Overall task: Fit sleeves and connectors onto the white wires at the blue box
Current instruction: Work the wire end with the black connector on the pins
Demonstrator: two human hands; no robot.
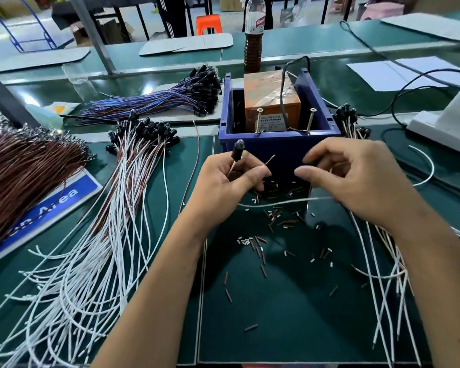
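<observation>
Both hands work just in front of the blue box, which stands on the green worktop. The left hand has its fingers curled round a thin lead topped by a black connector, which sticks up above the fist; a short brown wire end pokes out beside the thumb. The right hand has its fingers bent and pinches a white wire that runs leftward under the left hand; whether the thumb and forefinger tips also hold something small I cannot tell.

Short brown and white sleeves lie scattered on the worktop between the hands and nearer the person. Inside the box sit an orange block wrapped in clear film and two screws leaning at its front wall. A large bunch of white wires with black connectors fans out to the left, another bunch lies under the right wrist, and a brown wire bundle lies at far left. A bottle stands behind the box.
</observation>
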